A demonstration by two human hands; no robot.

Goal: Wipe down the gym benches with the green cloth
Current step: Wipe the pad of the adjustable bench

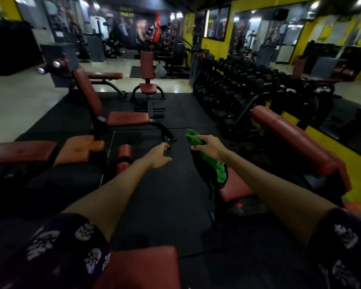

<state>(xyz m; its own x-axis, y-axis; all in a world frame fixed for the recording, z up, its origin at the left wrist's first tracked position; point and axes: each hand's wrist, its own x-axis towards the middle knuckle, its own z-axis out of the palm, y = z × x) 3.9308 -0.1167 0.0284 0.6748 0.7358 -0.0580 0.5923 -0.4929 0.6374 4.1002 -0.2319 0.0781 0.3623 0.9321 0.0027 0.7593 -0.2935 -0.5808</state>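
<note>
We log: dumbbell rack [227,86], far right; red incline bench [296,140], right, its seat under the cloth; green cloth [214,163], hanging, clamped in our right hand [208,145]; left hand [159,154], fingers apart, holding nothing.

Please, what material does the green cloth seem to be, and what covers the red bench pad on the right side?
The green cloth, held by the right hand, looks like soft, matte towelling, perhaps microfibre: it hangs in limp folds. The red bench pad looks like smooth vinyl or leatherette over padding: it shows a faint sheen and rounded edges.
</note>
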